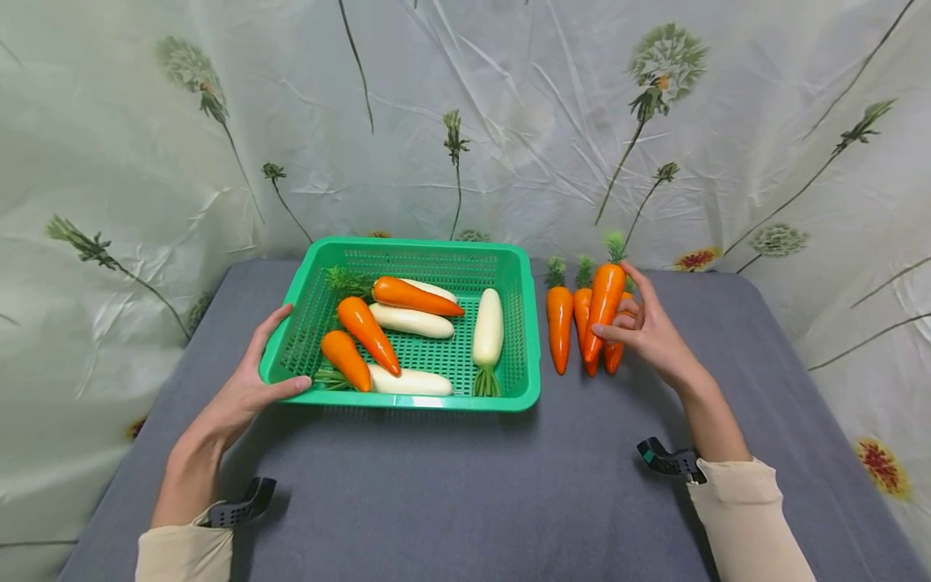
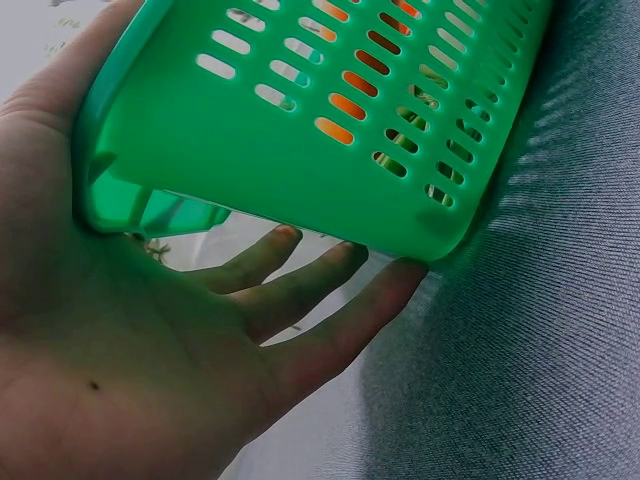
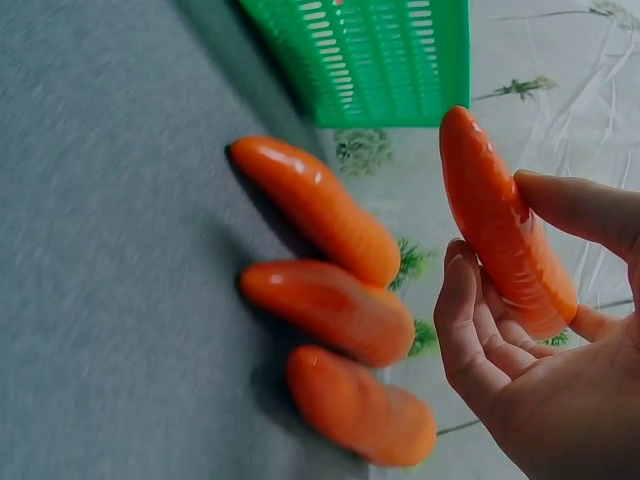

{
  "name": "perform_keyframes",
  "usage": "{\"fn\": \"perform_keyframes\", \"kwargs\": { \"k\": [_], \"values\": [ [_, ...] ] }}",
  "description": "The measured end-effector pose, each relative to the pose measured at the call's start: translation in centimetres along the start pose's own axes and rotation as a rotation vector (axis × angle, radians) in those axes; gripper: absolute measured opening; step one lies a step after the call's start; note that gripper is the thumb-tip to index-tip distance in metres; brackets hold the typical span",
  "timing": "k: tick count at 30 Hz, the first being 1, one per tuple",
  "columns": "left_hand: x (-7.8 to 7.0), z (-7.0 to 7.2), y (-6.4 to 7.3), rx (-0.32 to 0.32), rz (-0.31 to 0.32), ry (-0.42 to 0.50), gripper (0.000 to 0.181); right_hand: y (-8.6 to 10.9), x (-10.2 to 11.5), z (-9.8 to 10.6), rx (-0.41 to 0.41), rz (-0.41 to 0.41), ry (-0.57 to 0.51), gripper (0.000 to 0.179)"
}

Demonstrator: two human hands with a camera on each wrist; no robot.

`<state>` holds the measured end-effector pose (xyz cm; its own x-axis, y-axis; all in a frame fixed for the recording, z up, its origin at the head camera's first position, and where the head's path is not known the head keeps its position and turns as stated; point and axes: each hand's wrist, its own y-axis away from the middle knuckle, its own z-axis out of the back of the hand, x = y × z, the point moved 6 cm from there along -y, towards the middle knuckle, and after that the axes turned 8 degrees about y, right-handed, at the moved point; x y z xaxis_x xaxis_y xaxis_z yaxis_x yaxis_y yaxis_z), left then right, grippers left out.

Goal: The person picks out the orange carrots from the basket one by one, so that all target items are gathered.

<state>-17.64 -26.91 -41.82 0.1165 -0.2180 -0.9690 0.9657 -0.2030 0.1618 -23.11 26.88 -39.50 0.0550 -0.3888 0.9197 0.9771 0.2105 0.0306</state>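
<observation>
Curtained-off tabletop setup; home vs lab not showing.
Dandelion-print sheeting point(image 1: 524, 105) is hanging behind and on both sides, bordering a grey cloth-covered table point(image 1: 465, 493); black wrist cameras point(image 1: 236, 511) are suggesting a recording station.

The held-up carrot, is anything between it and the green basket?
Yes: the leftmost loose carrot lies between them on the table, then comes the green basket's rim. The held carrot is lifted, so it could probably pass over both.

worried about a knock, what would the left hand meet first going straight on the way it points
The green basket: the left hand touches its rim at the left end, so moving straight on would probably push into it.
</observation>
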Motion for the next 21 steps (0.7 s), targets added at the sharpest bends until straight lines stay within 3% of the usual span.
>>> {"fn": "perform_keyframes", "kwargs": {
  "k": [10, 21],
  "values": [
    [-0.2, -0.1, -0.1, -0.001, -0.007, 0.017, 0.102, 0.9, -1.5, 1.3, -0.016, -0.022, -0.004, 0.106],
    [-0.3, -0.4, -0.1, 0.004, -0.026, 0.059, 0.102, 1.7, -3.2, 2.4, -0.030, -0.109, 0.135, 0.108]
  ]
}}
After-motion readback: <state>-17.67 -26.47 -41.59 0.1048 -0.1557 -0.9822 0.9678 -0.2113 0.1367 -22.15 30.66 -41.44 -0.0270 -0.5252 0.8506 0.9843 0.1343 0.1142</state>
